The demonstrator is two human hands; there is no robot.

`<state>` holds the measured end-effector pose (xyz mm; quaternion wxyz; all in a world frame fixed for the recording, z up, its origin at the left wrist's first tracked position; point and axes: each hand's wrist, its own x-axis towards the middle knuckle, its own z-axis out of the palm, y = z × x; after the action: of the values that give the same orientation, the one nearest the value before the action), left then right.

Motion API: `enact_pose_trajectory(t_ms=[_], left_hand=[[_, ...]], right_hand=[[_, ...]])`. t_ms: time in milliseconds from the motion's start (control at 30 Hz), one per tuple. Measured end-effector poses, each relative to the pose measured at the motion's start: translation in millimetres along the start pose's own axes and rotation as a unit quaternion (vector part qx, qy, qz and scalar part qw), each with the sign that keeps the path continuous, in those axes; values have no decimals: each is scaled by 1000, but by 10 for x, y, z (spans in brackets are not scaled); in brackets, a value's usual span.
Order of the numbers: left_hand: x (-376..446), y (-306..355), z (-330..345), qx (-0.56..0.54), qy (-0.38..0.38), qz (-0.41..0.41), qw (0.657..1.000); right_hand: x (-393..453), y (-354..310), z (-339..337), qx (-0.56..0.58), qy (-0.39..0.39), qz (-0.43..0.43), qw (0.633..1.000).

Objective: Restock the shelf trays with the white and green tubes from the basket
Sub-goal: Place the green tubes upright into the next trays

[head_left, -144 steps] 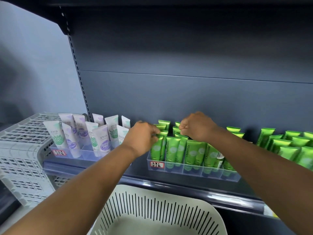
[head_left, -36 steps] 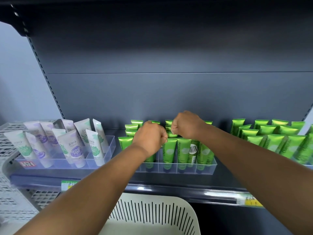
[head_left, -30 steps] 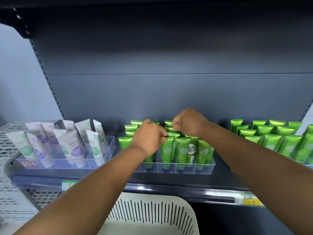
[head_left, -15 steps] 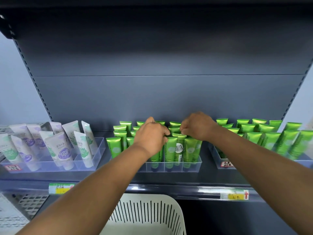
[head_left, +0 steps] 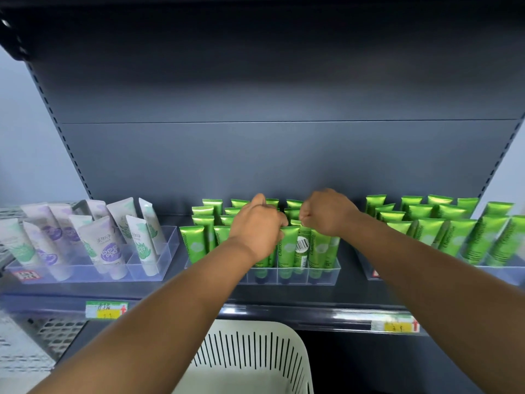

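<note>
The dark shelf (head_left: 284,294) spans the scene, carrying three clear trays. The left tray (head_left: 159,265) holds white tubes (head_left: 109,245) with purple and green prints, leaning loosely. The middle tray (head_left: 324,273) is packed with green tubes (head_left: 196,243) standing cap-down in rows, and a right tray (head_left: 366,268) of the same green tubes sits well apart from it. Below the shelf edge, nearest the viewer, is the cream slatted basket (head_left: 255,354); its contents are out of view.

Both hands are over the middle tray. The left hand (head_left: 257,228) is curled among the tube tops and the right hand (head_left: 325,213) is curled just beside it, farther back. The fingers of both are hidden behind the knuckles, so I cannot tell whether either actually pinches a tube or merely presses the rows.

Judging by look, these tubes are light and soft-walled with glossy, somewhat slippery skins; the flat crimped seal at the top is the stiffest part and the natural place to pinch. Squeezing mid-body would dent them. One tube (head_left: 301,245) in the front row faces backwards, barcode outward.

Each green tube is bright metallic green with a pale round emblem and vertical lettering.
</note>
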<state>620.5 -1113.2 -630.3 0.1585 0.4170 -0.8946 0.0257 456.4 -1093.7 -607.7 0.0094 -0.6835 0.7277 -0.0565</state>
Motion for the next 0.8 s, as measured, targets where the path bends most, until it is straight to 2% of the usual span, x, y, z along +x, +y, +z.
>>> enact_pose_trajectory(t_ms=[167, 267, 533, 800], left_hand=[[42, 27, 40, -14, 19, -9, 1000], [41, 23, 49, -37, 14, -18, 999], [15, -13, 64, -61, 12, -30, 998], [15, 2, 39, -52, 17, -30, 998]], right_hand=[[27, -38, 19, 4, 18, 6, 1000], [42, -50, -19, 46, 25, 2, 999], [117, 42, -81, 86, -68, -17, 994], [126, 31, -11, 41, -8, -30, 999]])
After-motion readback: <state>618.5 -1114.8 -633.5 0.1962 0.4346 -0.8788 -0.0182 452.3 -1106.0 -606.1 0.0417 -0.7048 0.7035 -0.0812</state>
